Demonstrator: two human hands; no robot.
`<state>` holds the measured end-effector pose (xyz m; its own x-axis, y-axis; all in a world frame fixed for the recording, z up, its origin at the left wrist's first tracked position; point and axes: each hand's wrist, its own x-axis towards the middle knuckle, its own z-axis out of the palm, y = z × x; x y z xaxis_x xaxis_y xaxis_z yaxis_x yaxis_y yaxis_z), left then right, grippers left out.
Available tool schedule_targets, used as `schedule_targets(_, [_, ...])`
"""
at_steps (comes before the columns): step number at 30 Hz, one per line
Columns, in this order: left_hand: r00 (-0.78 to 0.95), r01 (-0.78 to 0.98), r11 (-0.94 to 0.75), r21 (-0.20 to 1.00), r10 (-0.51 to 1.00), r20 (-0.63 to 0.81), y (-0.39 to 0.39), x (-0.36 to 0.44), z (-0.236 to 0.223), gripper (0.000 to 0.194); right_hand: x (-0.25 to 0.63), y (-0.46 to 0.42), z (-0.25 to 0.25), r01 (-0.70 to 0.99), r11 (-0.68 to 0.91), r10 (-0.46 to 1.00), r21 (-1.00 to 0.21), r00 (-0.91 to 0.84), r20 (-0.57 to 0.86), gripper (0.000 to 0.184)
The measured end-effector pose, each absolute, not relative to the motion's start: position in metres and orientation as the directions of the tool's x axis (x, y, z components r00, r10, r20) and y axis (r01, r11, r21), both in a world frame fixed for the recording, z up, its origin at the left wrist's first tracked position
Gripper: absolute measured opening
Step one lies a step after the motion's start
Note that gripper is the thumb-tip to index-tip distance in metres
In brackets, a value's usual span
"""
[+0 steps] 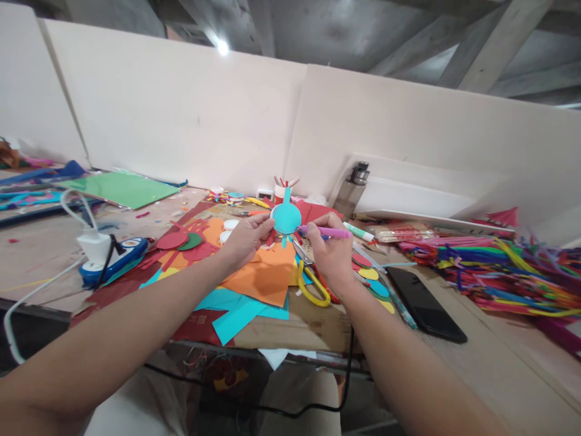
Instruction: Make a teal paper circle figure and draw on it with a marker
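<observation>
My left hand (247, 237) pinches the left edge of a turquoise paper cut-out (286, 217), a round shape with a tall tab on top and a white rim, held up above the table. My right hand (330, 249) grips a purple marker pen (327, 232) whose tip points left and touches the cut-out's right side. Below both hands lie orange paper (263, 275) and turquoise paper sheets (236, 312). Yellow-handled scissors (311, 281) rest on the table just under my right wrist.
A black phone (424, 297) lies right of my right arm. A heap of coloured strips (503, 272) fills the right side. A metal bottle (351, 189) and a pen cup (281, 189) stand at the back wall. A white charger (96, 245), a blue tool (118, 257) and green paper (122, 189) are on the left.
</observation>
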<state>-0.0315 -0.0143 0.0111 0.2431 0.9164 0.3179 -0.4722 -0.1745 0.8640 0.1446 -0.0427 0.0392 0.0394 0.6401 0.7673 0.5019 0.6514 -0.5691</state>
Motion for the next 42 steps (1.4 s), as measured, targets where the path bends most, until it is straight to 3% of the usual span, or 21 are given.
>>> schedule_targets(42, [0.287,-0.354,-0.217,0.91,0.901,0.326,-0.0215,-0.0283,0.0147,0.038,0.1483,-0.0399,0.0427,0.523,0.642,0.591,-0.56,0.128,0.796,0.017])
